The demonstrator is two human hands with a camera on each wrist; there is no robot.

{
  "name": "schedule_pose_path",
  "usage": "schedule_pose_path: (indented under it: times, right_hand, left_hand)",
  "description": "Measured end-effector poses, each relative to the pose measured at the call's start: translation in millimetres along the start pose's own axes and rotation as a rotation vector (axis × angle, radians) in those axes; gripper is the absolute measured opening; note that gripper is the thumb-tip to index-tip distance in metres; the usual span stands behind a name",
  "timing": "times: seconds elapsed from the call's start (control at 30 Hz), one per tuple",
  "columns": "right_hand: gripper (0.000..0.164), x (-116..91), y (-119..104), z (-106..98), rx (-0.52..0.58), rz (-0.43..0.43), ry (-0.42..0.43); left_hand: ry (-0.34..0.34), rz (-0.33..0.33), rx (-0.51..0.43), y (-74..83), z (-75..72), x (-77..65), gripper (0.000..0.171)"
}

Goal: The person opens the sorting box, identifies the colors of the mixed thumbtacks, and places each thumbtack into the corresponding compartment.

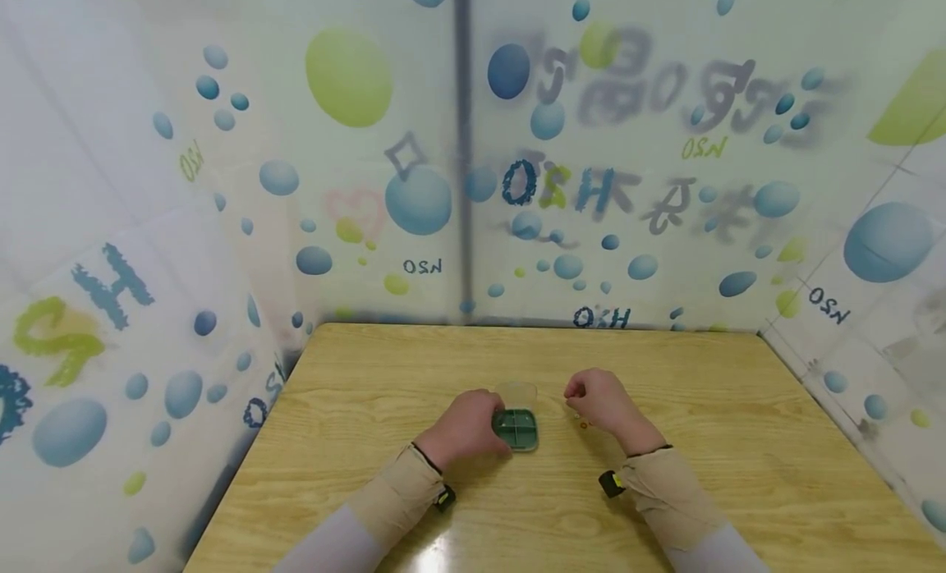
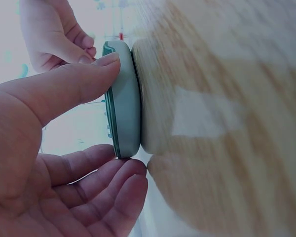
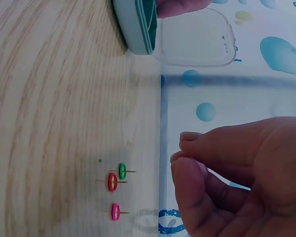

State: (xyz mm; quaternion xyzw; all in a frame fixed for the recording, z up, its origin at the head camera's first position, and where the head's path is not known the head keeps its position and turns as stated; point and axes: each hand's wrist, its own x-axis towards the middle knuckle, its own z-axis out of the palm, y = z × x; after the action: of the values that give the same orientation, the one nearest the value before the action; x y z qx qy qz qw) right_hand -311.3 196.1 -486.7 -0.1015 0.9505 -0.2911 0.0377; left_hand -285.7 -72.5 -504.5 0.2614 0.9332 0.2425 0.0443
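My left hand holds a small green divided box by its left side, thumb on one edge and fingers at the other, as the left wrist view shows. The clear lid is swung back from the box. Off to the box's right, my right hand hovers above the table with fingers curled and the tips of thumb and forefinger together; nothing shows between them. Below it, a green thumbtack, a red thumbtack and a pink thumbtack sit on the wood with their pins upward.
The wood-grain table reaches back to a wall covered with blue and green dots and lettering. More patterned wall stands along the left and right sides. A tiny dark speck lies near the thumbtacks.
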Motion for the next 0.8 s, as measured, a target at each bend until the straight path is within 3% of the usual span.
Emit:
schedule_pose_path:
  times: [0.43,0.8]
  right_hand:
    - [0.015,-0.9,2.6,2.8,-0.081,0.082,-0.023]
    - [0.018,-4.2,6.5,5.6,-0.094,0.041,-0.026]
  left_hand:
    - [0.001,-0.001,0.013,-0.7,0.3,0.8,0.053]
    - [0.001,-0.010,0.002,-0.9,2.0,0.1,0.051]
